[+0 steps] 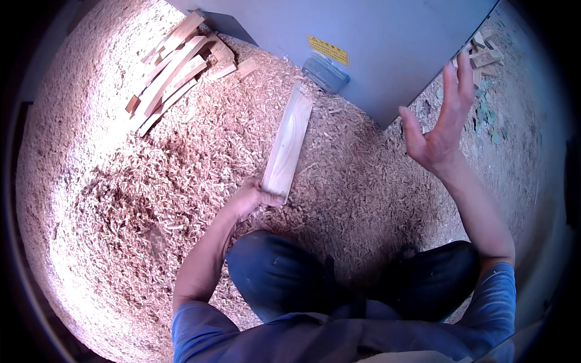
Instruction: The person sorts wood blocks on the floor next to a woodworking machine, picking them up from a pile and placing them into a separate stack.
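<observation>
The person wears a blue shirt [411,340] with short sleeves [196,327] and dark blue trousers [272,272].

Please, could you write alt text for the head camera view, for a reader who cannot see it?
A bare left hand grips the near end of a long, pale wooden block over brown wood shavings; the bare right hand is raised, open and empty, near a large grey panel. Pale wooden strips lie piled at upper left.

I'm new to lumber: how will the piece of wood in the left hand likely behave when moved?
The piece of wood is probably stiff, given its straight, blocky shape. Its flat sides suggest sliding rather than rolling. Gripped near one end by the left hand, it may feel front-heavy.
</observation>
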`<state>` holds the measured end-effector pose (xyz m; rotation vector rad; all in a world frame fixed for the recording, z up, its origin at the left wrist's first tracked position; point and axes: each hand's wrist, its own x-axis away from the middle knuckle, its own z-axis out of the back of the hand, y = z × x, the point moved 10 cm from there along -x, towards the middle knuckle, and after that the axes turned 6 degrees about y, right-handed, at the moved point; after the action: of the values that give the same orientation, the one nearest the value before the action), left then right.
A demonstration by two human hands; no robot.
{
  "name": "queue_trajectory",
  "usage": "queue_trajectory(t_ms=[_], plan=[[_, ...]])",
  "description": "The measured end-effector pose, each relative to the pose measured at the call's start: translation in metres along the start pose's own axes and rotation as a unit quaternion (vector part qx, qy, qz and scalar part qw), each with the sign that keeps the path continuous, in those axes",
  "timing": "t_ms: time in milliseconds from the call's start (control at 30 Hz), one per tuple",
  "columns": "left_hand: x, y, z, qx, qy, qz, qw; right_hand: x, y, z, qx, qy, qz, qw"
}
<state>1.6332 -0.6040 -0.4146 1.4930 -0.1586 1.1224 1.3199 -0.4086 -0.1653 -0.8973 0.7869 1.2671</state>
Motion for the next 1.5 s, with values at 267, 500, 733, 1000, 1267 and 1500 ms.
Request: queue_trajectory(t_ms=[267,500,733,1000,1267,1500], plan=[[0.064,0.096,-0.090,-0.348,-0.255,-0.043,0.901,0.120,-0.103,-0.053,-0.197,-0.442,0.111,0.868],[0.005,0.100,-0.100,-0.357,-0.168,-0.122,0.911,0.155,-0.004,-0.024,-0.129,-0.531,-0.007,0.838],[-0.035,0.131,0.122,-0.473,0.309,-0.165,0.808,0.069,0.337,0.192,0.339,-0.098,-0.114,0.929],[-0.015,0.181,0.306,-0.574,0.540,-0.038,0.614,-0.036,0.094,0.035,0.006,0.058,-0.102,0.993],[-0.081,0.203,0.362,-0.706,0.483,-0.004,0.518,-0.027,0.108,0.000,-0.021,0.149,-0.196,0.969],[-0.114,0.219,0.390,-0.726,0.441,-0.018,0.527,0.033,0.178,0.017,-0.064,0.138,-0.261,0.953]])
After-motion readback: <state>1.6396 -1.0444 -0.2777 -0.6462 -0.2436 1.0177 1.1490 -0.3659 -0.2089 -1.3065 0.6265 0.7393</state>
